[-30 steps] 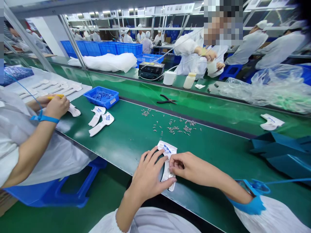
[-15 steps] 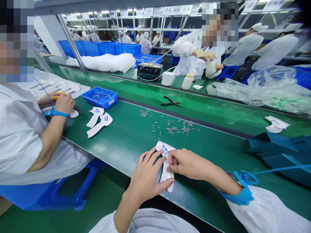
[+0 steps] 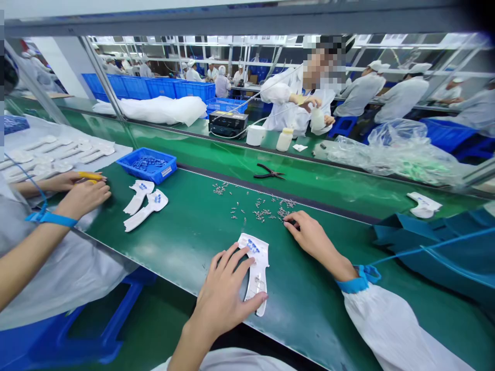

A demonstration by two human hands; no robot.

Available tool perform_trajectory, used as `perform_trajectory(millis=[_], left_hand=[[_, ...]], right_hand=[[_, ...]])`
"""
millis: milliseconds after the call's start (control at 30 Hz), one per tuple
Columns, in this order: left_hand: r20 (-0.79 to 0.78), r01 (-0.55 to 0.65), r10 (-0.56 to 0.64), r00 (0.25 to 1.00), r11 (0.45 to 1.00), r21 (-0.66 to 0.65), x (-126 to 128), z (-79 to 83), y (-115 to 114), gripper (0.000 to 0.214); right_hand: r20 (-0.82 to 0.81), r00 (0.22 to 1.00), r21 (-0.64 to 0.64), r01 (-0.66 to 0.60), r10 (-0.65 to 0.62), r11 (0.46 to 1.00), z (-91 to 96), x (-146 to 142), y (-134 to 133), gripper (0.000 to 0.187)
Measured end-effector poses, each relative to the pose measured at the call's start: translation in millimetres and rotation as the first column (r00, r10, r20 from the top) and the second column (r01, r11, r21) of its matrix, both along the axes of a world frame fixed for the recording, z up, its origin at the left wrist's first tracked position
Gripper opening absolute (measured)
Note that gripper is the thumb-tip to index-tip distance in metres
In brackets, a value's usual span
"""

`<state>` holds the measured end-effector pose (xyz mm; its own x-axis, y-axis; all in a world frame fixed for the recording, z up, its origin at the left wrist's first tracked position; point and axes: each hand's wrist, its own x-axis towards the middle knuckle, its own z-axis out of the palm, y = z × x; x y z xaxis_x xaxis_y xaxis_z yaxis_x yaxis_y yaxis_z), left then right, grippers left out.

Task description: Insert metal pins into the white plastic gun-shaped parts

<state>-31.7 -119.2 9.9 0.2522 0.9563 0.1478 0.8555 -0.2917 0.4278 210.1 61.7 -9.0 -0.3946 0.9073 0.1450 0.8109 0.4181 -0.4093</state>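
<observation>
My left hand (image 3: 224, 291) lies over a white plastic handle shell (image 3: 260, 268), its fingers along the left edge and its thumb on the lower part, holding it against the green bench. Blue pieces (image 3: 253, 246) sit in the shell's wide upper end, and small metal bits show in its lower half. My right hand (image 3: 309, 234) is at the right edge of a scatter of small metal parts (image 3: 263, 214). Its thumb and index fingertip are close together there; anything between them is too small to make out.
Two more white shells (image 3: 149, 206) lie left, by a blue tray (image 3: 149, 165) of blue pieces. Pliers (image 3: 268, 172) rest beyond the metal parts. A co-worker's hands (image 3: 85, 193) hold a yellow-handled tool at left. Another shell (image 3: 423, 205) and a dark blue-green folded container (image 3: 433, 252) are right.
My right hand has left the shell and moved up and right to the metal parts. My left hand stays on the shell. The whole view has shifted slightly.
</observation>
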Motion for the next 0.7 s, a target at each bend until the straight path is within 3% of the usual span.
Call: perform_trajectory(millis=[133, 233, 333, 467, 533, 700], left_hand=[[0.004, -0.011, 0.011, 1.0, 1.0, 0.013, -0.1, 0.4, -0.7, 0.053], [0.013, -0.011, 0.01, 1.0, 1.0, 0.015, 0.8, 1.8, -0.8, 0.054], [0.014, -0.008, 0.008, 1.0, 1.0, 0.003, 2.2, 2.6, -0.2, 0.054], [0.002, -0.008, 0.008, 1.0, 1.0, 0.005, 3.0, 1.2, 0.9, 0.055], [0.005, -0.006, 0.006, 1.0, 1.0, 0.007, 3.0, 0.4, 1.3, 0.055], [0.04, 0.004, -0.004, 0.999, 1.0, 0.01, 2.5, 0.7, 1.0, 0.058]], right_hand=[[-0.054, 0.998, -0.056, -0.039, 0.036, 0.998, 14.2, -3.8, -10.7, 0.024], [-0.106, 0.987, -0.237, -0.139, 0.117, 0.961, 40.4, -8.4, -35.4, 0.026], [-0.138, 0.949, -0.433, -0.314, 0.283, 0.845, 68.7, -20.0, -63.0, 0.025], [-0.098, 0.833, -0.52, -0.51, 0.545, 0.685, 91.4, -44.5, -79.0, 0.016], [0.007, 0.786, -0.55, -0.513, 0.618, 0.659, 95.5, -55.8, -77.0, 0.013], [0.203, 0.708, -0.617, -0.444, 0.676, 0.65, 99.8, -74.4, -68.3, 0.015]])
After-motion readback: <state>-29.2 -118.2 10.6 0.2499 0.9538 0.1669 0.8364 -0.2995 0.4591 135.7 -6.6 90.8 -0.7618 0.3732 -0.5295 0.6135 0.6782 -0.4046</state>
